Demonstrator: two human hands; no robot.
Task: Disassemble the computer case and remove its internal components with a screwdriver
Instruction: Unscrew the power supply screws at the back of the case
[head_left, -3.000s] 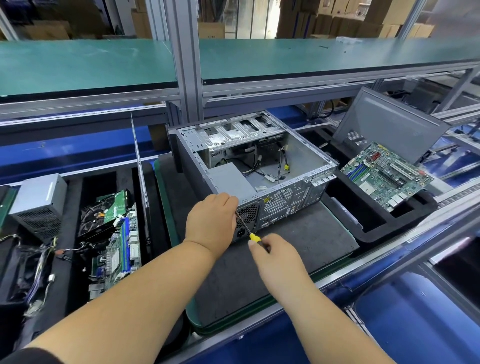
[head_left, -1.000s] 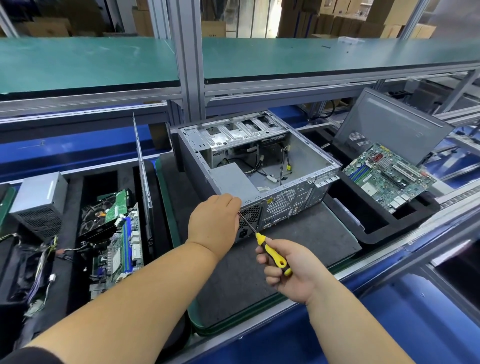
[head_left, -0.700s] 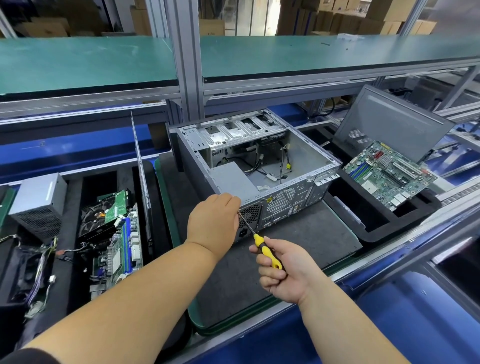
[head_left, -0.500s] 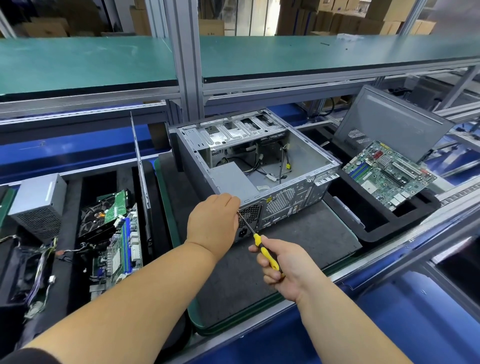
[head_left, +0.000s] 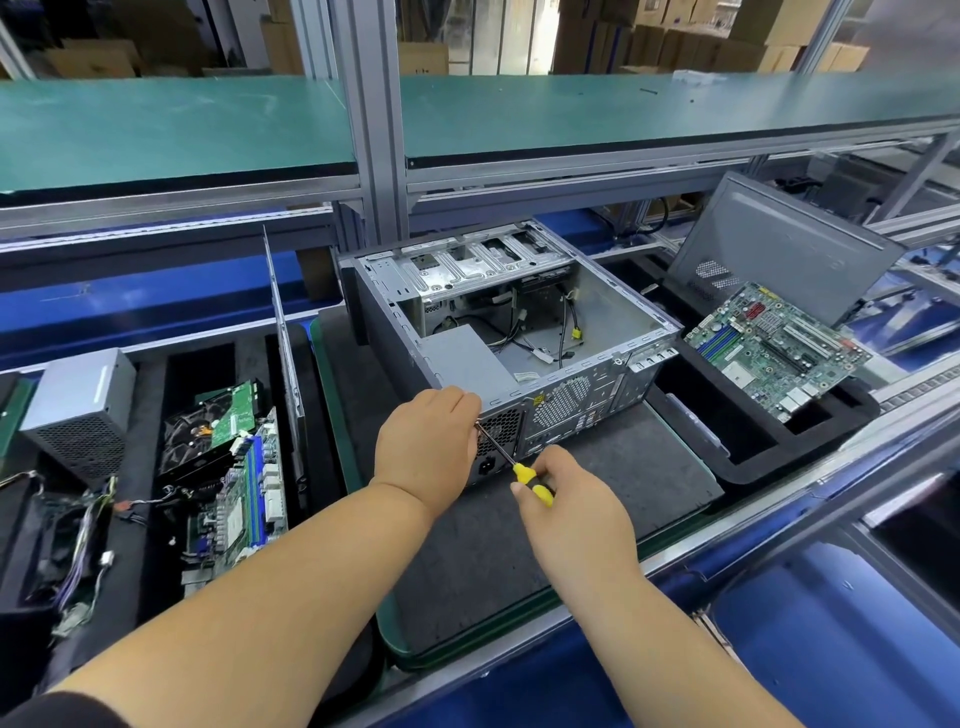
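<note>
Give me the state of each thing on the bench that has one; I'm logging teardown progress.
Grey metal computer case: open, side panel off, power supply in.
Yellow-handled screwdriver: tip at case rear.
Right hand: grips screwdriver.
Left hand: fingers curled at rear corner.
Green motherboard: out, on black foam tray.
Grey side panel: leaning, detached.

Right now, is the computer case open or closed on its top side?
Open. The computer case has no cover on its upward side: its bare floor, loose cables and the grey power supply inside are visible from above.
</note>
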